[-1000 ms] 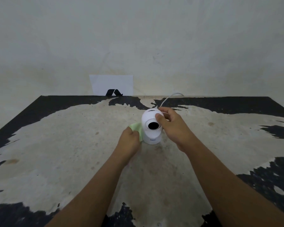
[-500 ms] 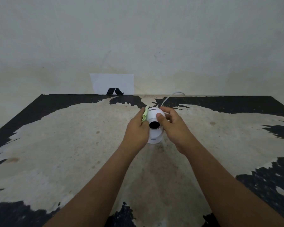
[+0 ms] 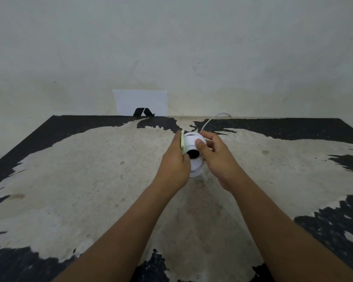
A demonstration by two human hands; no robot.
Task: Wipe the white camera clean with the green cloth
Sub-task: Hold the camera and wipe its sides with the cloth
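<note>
While my left hand [image 3: 174, 159] presses the thin pale-green cloth [image 3: 182, 141] flat against the left side of the small white dome-shaped camera [image 3: 194, 148], its fingers are curled closed around that cloth. On the camera's other side, my right hand [image 3: 216, 157] pinches the rounded head, thumb on the front above the black lens. Beneath both, the camera stands upright on the worn black-and-cream tabletop [image 3: 90, 180], its white cable [image 3: 212, 119] trailing behind it.

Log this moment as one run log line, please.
phase: wiping | left hand: presses green cloth on camera's left side | right hand: steadies white camera | camera: upright on table
</note>
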